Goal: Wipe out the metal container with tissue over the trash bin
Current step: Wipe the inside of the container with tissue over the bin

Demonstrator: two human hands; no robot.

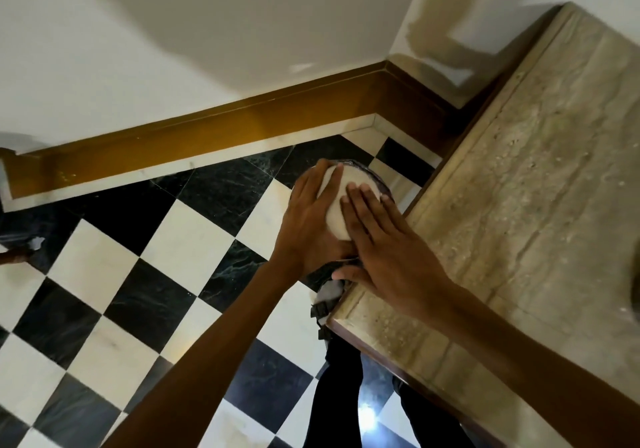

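Note:
A pale round object (337,217), seemingly the metal container, is held just left of the stone counter's corner. My left hand (308,219) grips its left side, with the fingers curled over the far rim. My right hand (377,236) lies flat across it, fingers together, thumb tucked below. It is blurred, so I cannot tell whether the pale surface is tissue or metal. Directly underneath is the trash bin, its dark-lined rim (381,186) showing beyond my fingers. Crumpled liner (327,297) shows below my right thumb.
A beige stone counter (526,205) fills the right side, its edge touching my right forearm. The floor is black-and-white checkered tile (180,257). A brown skirting board (207,136) runs along the white walls to a corner behind the bin. My dark trousers (337,395) are at the bottom.

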